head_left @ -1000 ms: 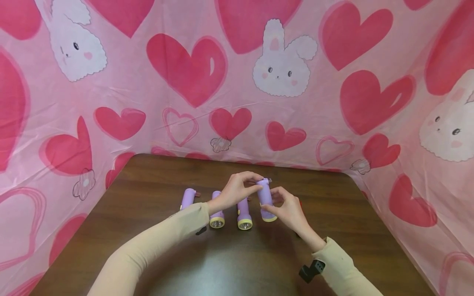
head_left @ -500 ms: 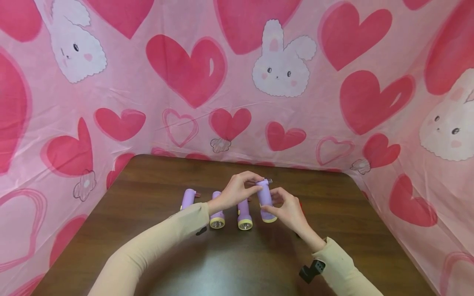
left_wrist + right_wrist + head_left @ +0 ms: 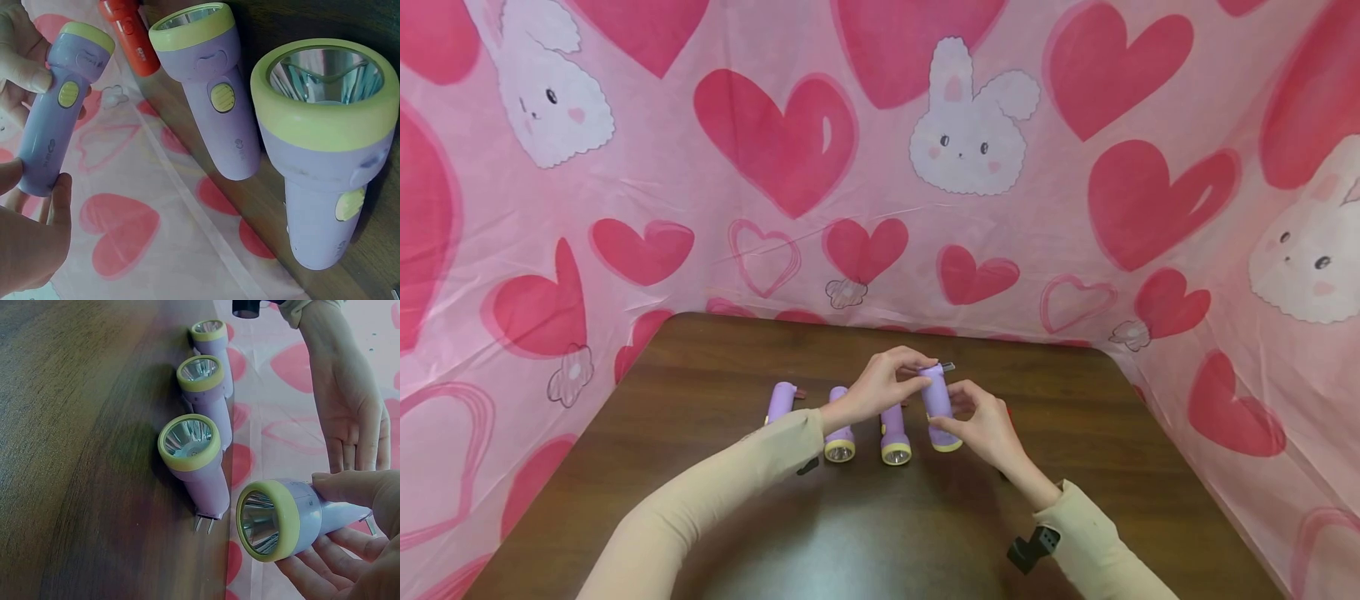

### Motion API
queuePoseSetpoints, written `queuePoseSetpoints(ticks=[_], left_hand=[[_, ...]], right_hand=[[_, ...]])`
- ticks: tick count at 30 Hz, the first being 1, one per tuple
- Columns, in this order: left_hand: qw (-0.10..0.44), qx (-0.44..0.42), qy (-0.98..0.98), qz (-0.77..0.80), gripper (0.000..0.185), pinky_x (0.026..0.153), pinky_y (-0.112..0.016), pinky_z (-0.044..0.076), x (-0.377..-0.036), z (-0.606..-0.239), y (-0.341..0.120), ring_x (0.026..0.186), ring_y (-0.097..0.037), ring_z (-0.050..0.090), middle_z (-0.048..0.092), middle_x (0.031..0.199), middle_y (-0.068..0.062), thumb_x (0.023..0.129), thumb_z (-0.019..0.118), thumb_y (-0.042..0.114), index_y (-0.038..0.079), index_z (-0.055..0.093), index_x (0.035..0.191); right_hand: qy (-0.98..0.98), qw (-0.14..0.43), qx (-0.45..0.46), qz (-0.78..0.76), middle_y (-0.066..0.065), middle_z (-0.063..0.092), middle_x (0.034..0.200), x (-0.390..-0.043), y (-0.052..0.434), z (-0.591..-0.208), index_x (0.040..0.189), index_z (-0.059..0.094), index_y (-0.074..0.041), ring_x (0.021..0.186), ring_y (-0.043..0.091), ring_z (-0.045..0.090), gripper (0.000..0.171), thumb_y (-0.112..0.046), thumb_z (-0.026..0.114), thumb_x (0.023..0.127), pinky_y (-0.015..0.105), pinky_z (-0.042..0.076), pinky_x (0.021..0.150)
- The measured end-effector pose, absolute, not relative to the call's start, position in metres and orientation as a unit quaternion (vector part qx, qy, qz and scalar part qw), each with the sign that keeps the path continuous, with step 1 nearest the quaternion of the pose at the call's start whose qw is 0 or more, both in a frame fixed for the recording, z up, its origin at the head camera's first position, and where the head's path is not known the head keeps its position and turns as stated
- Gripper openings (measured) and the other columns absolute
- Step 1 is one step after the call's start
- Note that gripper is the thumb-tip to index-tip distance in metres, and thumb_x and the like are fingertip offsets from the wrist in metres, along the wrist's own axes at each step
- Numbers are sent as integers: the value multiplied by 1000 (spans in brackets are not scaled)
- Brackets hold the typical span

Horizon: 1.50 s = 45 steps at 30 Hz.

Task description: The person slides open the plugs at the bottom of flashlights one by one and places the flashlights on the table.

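Both hands hold one purple flashlight [image 3: 936, 402] with a yellow lens ring just above the wooden table [image 3: 850, 533]. My left hand [image 3: 920, 377] pinches its tail end, where two metal plug prongs [image 3: 946, 367] stick out. My right hand [image 3: 951, 419] grips the head end from the right. In the left wrist view the held flashlight [image 3: 53, 119] shows its yellow switch. The right wrist view looks into the lens of the held flashlight [image 3: 278, 519], with my right fingers [image 3: 340, 562] under it. Three more purple flashlights [image 3: 895, 433] [image 3: 838, 433] [image 3: 781, 402] lie in a row to the left.
A red flashlight [image 3: 128, 34] lies on the table behind the held one, mostly hidden in the head view. A pink sheet with hearts and bunnies [image 3: 970, 142] walls the table at the back and both sides. A black strap mount [image 3: 1033, 546] sits on my right wrist.
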<state>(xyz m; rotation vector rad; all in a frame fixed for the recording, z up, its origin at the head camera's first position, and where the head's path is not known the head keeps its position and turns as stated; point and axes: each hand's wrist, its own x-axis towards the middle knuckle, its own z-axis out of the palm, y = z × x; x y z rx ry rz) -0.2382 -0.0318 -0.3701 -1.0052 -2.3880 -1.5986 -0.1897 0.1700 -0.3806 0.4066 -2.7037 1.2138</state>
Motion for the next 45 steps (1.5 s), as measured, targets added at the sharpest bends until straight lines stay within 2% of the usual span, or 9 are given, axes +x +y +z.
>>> queuePoseSetpoints(ticks=[12,19,26,34,45], left_hand=[[42,-306,-796,-521,33,89,-30,58,-240,-370,-31,109,-28,70,68,122,-14,91,70,8,3,67,124],[28,-294,-798,-525,34,75,-26,61,-240,-371,-30,110,-30,70,67,125,-15,92,68,8,4,66,126],[30,-295,-802,-519,34,85,-28,59,-241,-370,-29,111,-29,69,67,125,-15,93,67,9,2,65,126],[12,-285,-803,-524,34,63,-22,59,-241,-372,-28,110,-31,70,67,126,-14,94,67,12,6,66,127],[9,-281,-809,-516,34,59,-27,59,-242,-370,-23,109,-30,70,67,126,-15,94,67,13,7,66,127]], right_hand=[[-905,76,127,400,15,76,101,-191,168,-379,107,66,-5,90,27,74,39,-18,86,75,44,60,80],[-908,68,110,399,14,76,102,-191,168,-380,108,67,-6,91,26,74,39,-19,86,76,42,60,79],[-908,73,113,397,15,76,101,-192,169,-381,109,68,-4,89,26,74,40,-20,85,76,40,60,78],[-908,57,99,403,13,76,102,-190,169,-381,111,68,-5,89,24,74,41,-22,85,78,37,60,78],[-903,52,96,416,15,76,105,-191,171,-381,111,69,-3,92,27,75,40,-22,84,78,40,61,79]])
